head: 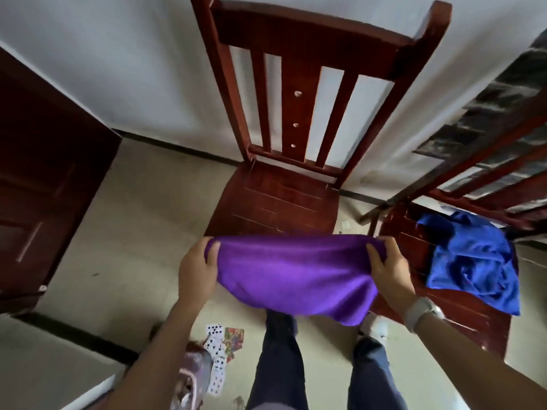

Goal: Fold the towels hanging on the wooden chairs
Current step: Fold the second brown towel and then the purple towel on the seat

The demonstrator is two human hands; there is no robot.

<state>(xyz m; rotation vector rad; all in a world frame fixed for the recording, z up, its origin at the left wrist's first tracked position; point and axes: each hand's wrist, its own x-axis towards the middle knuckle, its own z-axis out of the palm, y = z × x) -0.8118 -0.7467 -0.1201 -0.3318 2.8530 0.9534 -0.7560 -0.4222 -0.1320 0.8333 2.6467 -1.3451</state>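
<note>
A purple towel (296, 273) hangs stretched between my two hands, just in front of the seat of a red-brown wooden chair (275, 202). My left hand (196, 270) grips its left end and my right hand (387, 270) grips its right end; the cloth sags down towards my legs. A blue towel (473, 261) lies crumpled on the seat of a second wooden chair (444, 306) at the right. The middle chair's backrest carries no towel.
A dark wooden door (44, 173) stands at the left. Playing cards (217, 350) and a pinkish shoe (192, 377) lie on the tiled floor by my feet. A white wall runs behind the chairs.
</note>
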